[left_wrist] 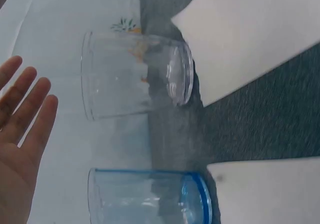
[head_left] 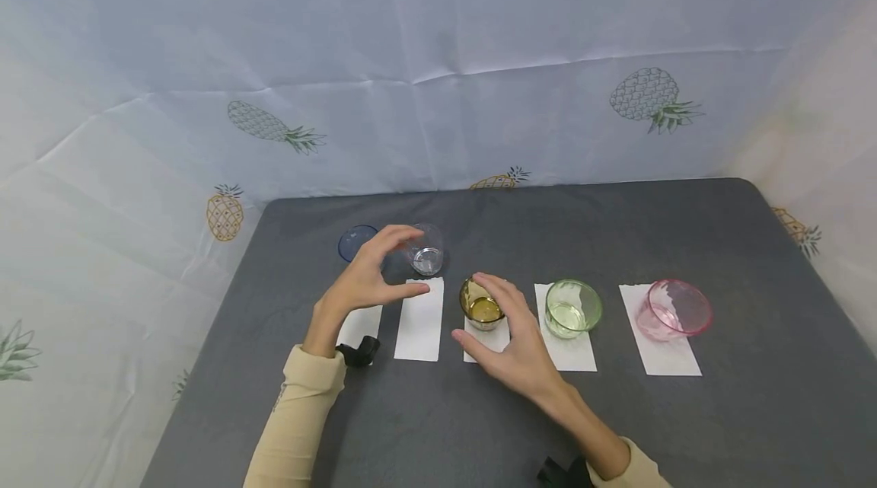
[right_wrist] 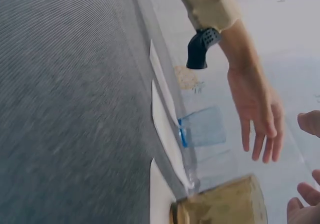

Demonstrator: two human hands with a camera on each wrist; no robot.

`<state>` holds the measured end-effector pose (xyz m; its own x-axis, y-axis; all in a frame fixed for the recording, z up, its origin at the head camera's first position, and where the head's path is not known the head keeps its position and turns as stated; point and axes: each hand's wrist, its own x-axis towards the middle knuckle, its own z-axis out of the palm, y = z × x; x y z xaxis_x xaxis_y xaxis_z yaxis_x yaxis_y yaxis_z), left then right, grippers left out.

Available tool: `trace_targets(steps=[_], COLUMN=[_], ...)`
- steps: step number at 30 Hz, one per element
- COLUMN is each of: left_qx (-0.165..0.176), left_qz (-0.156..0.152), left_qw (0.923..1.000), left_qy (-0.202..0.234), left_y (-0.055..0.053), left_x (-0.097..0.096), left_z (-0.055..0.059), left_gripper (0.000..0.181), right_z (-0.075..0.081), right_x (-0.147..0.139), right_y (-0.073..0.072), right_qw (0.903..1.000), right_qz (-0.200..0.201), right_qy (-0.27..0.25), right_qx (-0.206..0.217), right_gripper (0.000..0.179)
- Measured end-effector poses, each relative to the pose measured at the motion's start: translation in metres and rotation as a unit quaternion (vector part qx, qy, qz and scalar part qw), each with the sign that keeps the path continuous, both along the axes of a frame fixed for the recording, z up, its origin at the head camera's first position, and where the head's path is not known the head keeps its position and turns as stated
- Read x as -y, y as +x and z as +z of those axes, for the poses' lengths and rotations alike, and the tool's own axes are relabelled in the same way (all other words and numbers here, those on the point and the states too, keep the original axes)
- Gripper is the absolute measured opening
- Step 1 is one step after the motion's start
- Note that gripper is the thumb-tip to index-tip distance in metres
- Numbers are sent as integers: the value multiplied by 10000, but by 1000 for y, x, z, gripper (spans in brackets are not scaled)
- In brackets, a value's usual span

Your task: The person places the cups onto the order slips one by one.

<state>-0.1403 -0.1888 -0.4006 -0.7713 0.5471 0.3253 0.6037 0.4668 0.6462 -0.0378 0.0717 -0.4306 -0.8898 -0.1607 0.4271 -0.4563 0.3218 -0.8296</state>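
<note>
My left hand (head_left: 370, 275) hovers with spread fingers beside a clear glass (head_left: 428, 259), which stands behind a white paper strip (head_left: 419, 328). In the left wrist view a gap shows between the fingers (left_wrist: 40, 114) and the clear glass (left_wrist: 135, 77). A blue glass (head_left: 355, 241) stands partly hidden behind that hand. My right hand (head_left: 510, 336) is over the near side of an amber glass (head_left: 483, 310), thumb and fingers apart. The right wrist view shows its fingers clear of the amber glass (right_wrist: 225, 204), holding nothing.
To the right, a green glass (head_left: 572, 309) and a pink glass (head_left: 677, 310) stand on white paper strips. Another paper strip (head_left: 358, 326) lies partly under the left hand. A grey cloth (head_left: 425, 427) covers the table; a pineapple-print curtain (head_left: 445, 122) hangs behind it.
</note>
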Motion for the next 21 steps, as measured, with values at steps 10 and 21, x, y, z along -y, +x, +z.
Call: trace_targets(steps=[10, 21], left_qx=[-64, 213], left_qz=[45, 272], left_qw=[9996, 9973], left_qy=[-289, -647], left_y=[-22, -47], left_x=[14, 21], left_z=[5, -3], left_gripper=[76, 77], right_z=[8, 0], right_x=[27, 56], right_y=[-5, -6], right_qw=[9991, 9960], right_qz=[410, 787], right_qy=[18, -244], right_qx=[46, 344], right_gripper=[72, 71])
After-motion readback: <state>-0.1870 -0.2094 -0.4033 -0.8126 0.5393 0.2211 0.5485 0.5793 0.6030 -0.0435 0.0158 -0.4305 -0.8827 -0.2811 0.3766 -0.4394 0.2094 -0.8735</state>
